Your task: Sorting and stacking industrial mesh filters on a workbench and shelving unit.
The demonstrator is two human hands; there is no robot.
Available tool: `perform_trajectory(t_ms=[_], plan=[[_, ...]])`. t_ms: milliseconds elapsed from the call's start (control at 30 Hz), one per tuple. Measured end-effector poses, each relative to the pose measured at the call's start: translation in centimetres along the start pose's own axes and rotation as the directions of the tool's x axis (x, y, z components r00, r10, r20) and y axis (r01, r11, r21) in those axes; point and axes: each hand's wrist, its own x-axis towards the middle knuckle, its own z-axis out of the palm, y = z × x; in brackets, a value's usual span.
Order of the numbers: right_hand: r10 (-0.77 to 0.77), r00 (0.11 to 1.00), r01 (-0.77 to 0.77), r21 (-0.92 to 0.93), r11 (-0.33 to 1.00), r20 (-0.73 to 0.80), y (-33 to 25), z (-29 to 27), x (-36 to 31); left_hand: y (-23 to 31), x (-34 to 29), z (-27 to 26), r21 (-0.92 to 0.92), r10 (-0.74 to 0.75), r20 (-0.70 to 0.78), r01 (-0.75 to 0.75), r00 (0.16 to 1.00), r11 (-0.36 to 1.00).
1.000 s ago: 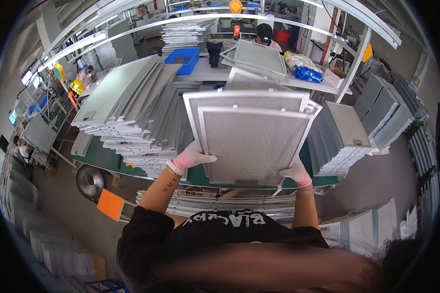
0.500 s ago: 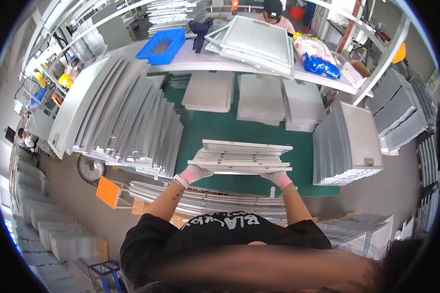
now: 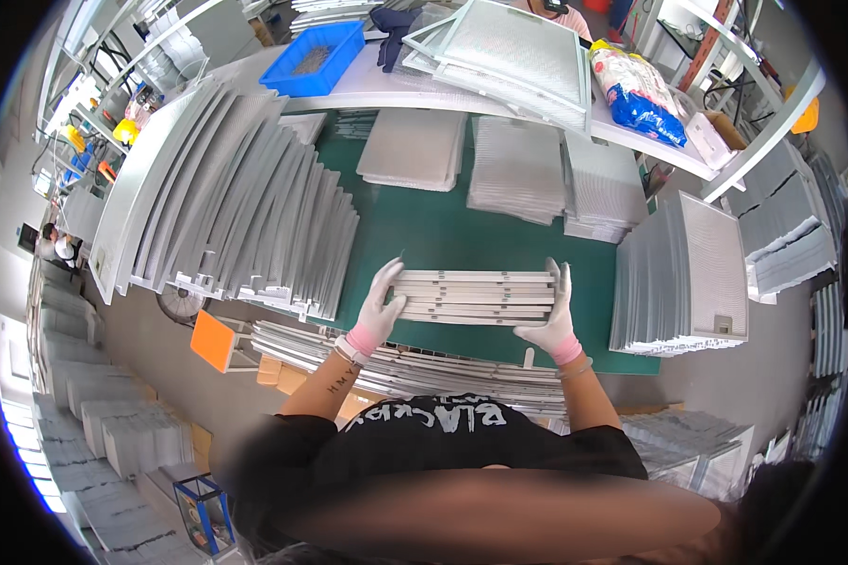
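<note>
A pack of several white-framed panels (image 3: 476, 298) is seen edge-on over the near part of the green tabletop (image 3: 415, 235), its long edges evenly lined up. My left hand (image 3: 377, 309), in a white glove with a pink cuff, is at the pack's left end, fingers stretched out and thumb apart. At the opposite end, my right hand (image 3: 554, 315), gloved alike, is open too, its fingers pointing away from me along the panel ends and its thumb by the near edge. Whether the pack rests fully on the table I cannot tell.
A long row of leaning panels (image 3: 245, 198) fills the left side; another upright row (image 3: 678, 273) stands right. Flat mesh stacks (image 3: 516, 169) lie behind. The raised white shelf (image 3: 367, 108) bears a blue bin (image 3: 313, 58), framed panels (image 3: 509, 61) and a plastic bag (image 3: 636, 94). Someone sits beyond.
The panels were spread unevenly with my hands under their near corners; now their edges line up. Both hands have moved to the ends with fingers stretched out. The view has shifted slightly.
</note>
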Motion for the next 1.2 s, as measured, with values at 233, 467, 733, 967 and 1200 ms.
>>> perform_trajectory(t_ms=[233, 467, 733, 967, 1200], plan=[[0.112, 0.994, -0.112, 0.006, 0.994, -0.004, -0.3, 0.0, -1.0, 6.0, 0.6, 0.0, 0.789, 0.228, 0.331, -0.401, 0.916, 0.466], [0.08, 0.997, -0.081, -0.071, 0.994, -0.017, -0.6, 0.3, -1.5, 6.5, 0.2, 0.5, 0.773, 0.23, 0.365, -0.432, 0.902, 0.464], [0.12, 0.993, -0.12, 0.017, 0.993, -0.002, -0.8, 0.4, -2.6, 7.0, -0.9, 1.3, 0.796, 0.195, 0.331, -0.385, 0.923, 0.467], [0.094, 0.996, -0.094, 0.009, 0.996, -0.01, -1.2, 0.6, -3.1, 6.5, -1.9, 1.1, 0.749, 0.281, 0.41, -0.496, 0.868, 0.44], [0.113, 0.993, -0.113, -0.016, 0.993, -0.041, -0.8, 0.8, -3.4, 6.3, -2.0, 1.0, 0.757, 0.328, 0.386, -0.499, 0.862, 0.422]])
